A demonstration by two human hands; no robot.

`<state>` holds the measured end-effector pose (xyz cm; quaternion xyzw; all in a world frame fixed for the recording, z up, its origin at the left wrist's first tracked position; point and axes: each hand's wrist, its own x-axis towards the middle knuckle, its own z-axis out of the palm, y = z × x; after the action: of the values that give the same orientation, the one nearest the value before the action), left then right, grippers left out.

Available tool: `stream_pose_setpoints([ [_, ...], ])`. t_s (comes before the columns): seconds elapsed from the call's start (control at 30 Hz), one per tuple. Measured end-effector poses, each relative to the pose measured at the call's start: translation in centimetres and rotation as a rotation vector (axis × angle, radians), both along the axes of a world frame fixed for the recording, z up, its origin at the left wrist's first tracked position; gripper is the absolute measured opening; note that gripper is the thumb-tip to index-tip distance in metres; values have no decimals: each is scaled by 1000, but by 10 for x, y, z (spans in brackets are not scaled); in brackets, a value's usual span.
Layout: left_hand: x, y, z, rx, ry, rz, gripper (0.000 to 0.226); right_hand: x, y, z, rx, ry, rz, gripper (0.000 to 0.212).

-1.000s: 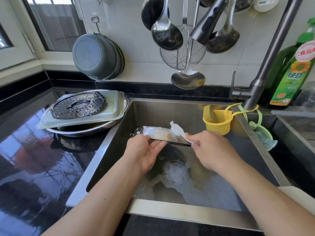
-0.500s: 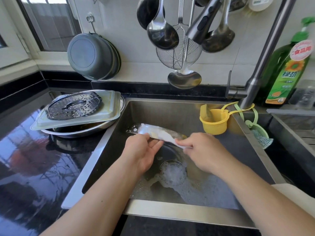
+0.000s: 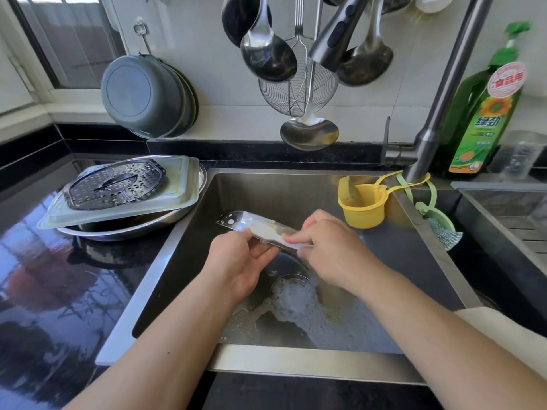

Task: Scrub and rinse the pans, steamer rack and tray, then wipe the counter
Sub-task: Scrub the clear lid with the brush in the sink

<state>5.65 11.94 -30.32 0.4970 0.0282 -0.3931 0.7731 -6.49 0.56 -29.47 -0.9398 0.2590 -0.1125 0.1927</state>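
Note:
Over the steel sink [image 3: 296, 359] my left hand [image 3: 239, 261] grips a flat shiny metal utensil [image 3: 233, 220] with holes at its far left end. My right hand [image 3: 331, 247] pinches a white soapy cloth [image 3: 296, 246] against the utensil's right part. On the black counter [image 3: 59, 276] to the left, a round perforated steamer rack [image 3: 115, 184] lies on a pale plastic tray [image 3: 177, 184], which rests on a steel pan [image 3: 133, 229].
Foamy water [image 3: 296, 300] sits around the drain. A yellow cup [image 3: 364, 208] and a green scrubber [image 3: 441, 229] hang by the faucet [image 3: 444, 93]. Ladles [image 3: 266, 54] and grey basins [image 3: 142, 96] hang on the wall. A green soap bottle [image 3: 485, 113] stands at the right.
My right hand has slid the cloth leftward along the utensil, closer to my left hand. The left hand keeps its grip. The stack on the counter is unmoved.

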Motion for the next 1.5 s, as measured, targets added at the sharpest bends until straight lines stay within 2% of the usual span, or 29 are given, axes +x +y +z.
stream_pose_setpoints([
  [0.07, 4, 1, -2, 2, 8, 21, 27, -8, -8, 4, 39, 75, -25, 35],
  [0.17, 12, 2, -4, 2, 25, 50, 30, -30, -28, 14, 214, 265, -112, 35],
  [0.23, 13, 2, -5, 11, 31, 56, 31, -35, -33, 16, 243, 288, -153, 34],
  [0.4, 9, -1, -5, 27, 39, 24, 28, -5, -8, 5, 86, 127, 33, 34],
  [0.47, 10, -1, -6, 19, 57, 32, 30, -6, -9, 7, 85, 121, 22, 34],
  [0.6, 18, 0, -6, -5, 105, 108, 33, -34, -29, 22, 231, 270, -84, 37],
  [0.67, 19, 0, -7, 22, 102, 128, 32, -36, -29, 24, 204, 294, -106, 37],
  [0.8, 12, -2, -7, 53, 82, 77, 31, -15, -7, 14, 138, 118, -3, 34],
  [0.87, 12, -1, -6, 37, 103, 56, 31, -14, -9, 13, 104, 94, -27, 34],
  [1.0, 19, 1, -6, 14, 169, 60, 33, -32, -32, 15, 83, 248, -172, 36],
  [1.1, 14, 1, 0, -15, 196, 62, 34, -26, -17, 10, 237, 119, -100, 35],
  [1.17, 10, 3, 7, -80, 204, 87, 26, -19, -10, 8, 253, 27, -42, 37],
  [1.23, 12, 5, 12, -192, 175, 103, 15, -20, -14, 13, 257, -41, -53, 38],
  [1.3, 13, 7, 14, -279, 122, 82, 17, -26, -22, 17, 291, -80, -60, 40],
  [1.43, -1, 2, 8, -74, -120, -49, 37, -26, -16, 12, 293, -49, 8, 41],
  [1.5, -3, -2, 4, -3, -227, -66, 38, -22, -17, 9, 242, -52, -5, 41],
])
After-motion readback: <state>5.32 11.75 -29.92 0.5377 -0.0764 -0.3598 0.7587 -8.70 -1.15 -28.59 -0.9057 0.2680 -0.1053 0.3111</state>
